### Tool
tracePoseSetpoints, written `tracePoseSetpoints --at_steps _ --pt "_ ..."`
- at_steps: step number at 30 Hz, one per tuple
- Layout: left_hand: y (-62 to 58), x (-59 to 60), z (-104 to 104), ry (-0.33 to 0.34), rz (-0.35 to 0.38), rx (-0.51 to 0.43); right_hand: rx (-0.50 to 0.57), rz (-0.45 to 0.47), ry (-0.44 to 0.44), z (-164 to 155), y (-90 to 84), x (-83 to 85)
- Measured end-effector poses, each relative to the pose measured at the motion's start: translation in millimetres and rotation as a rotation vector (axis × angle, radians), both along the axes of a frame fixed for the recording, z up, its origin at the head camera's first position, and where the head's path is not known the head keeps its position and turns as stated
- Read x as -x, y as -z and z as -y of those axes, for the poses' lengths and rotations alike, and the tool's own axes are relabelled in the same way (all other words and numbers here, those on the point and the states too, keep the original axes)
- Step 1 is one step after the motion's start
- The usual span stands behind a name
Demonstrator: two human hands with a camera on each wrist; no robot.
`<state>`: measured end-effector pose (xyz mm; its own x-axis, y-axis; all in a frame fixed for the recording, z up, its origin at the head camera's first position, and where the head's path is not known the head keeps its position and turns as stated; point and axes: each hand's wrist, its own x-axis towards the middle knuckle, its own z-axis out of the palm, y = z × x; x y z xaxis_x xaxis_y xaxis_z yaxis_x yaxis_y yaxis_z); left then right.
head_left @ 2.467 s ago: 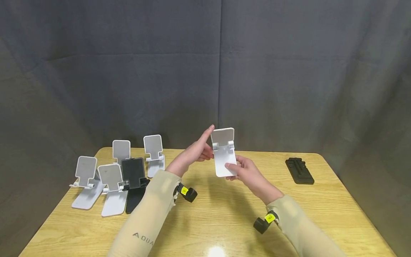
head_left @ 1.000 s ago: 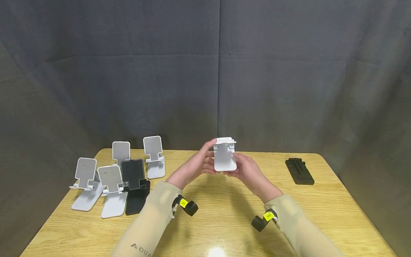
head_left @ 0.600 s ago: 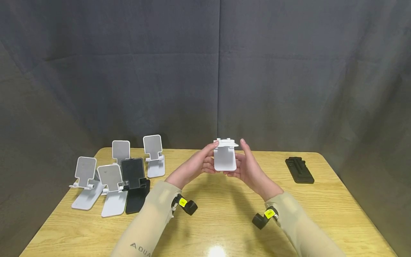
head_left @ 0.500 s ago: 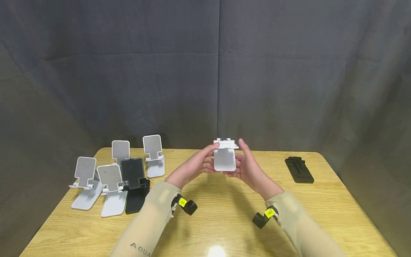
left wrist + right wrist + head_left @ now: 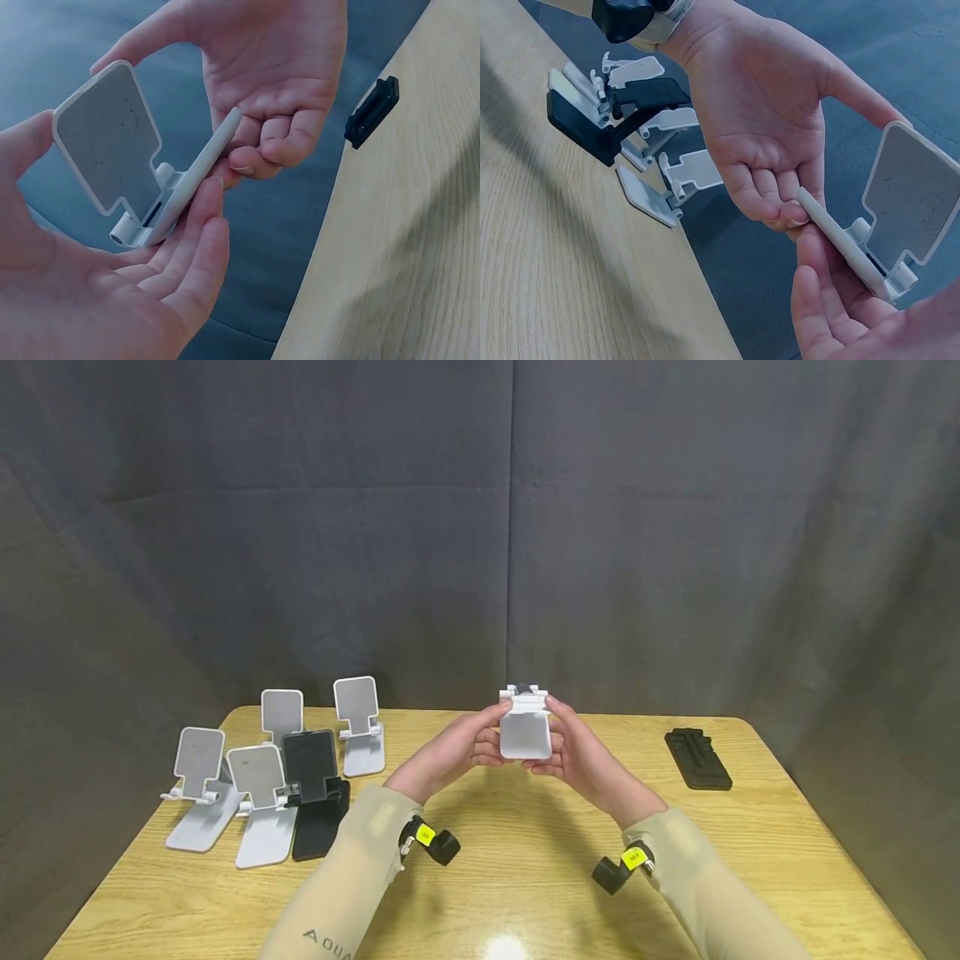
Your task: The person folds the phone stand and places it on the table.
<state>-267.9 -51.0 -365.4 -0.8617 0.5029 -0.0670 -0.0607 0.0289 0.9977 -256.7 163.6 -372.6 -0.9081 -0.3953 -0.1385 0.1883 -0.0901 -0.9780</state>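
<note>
Since the earlier frames, the white phone stand (image 5: 525, 731) has been folded nearly flat, its back plate now tilted down toward the base. Left hand (image 5: 459, 747) grips its left edge, fingers curled beneath. Right hand (image 5: 577, 756) grips the right edge, thumb on top. It is held above the table (image 5: 525, 877). Five opened stands (image 5: 277, 768) sit at left; a folded black stand (image 5: 697, 760) lies at right.

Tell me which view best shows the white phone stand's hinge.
Left wrist: the white phone stand is side-on, its hinge end fully visible. Right wrist shows it similarly, hinge near a palm. Head shows only its back.
</note>
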Motion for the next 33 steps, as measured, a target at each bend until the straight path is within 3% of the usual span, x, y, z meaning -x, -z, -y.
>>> tracePoseSetpoints --at_steps 13,21,33 --pt "9.4 1.7 0.7 -0.030 -0.029 -0.053 0.028 -0.036 0.034 -0.3 8.0 -2.5" --pt "11.0 1.1 2.2 -0.033 -0.083 -0.028 0.008 -0.057 0.072 2.1 10.7 -0.8" --pt "16.1 1.0 1.1 -0.104 -0.111 0.014 -0.037 -0.070 0.082 4.2 13.2 -2.5"
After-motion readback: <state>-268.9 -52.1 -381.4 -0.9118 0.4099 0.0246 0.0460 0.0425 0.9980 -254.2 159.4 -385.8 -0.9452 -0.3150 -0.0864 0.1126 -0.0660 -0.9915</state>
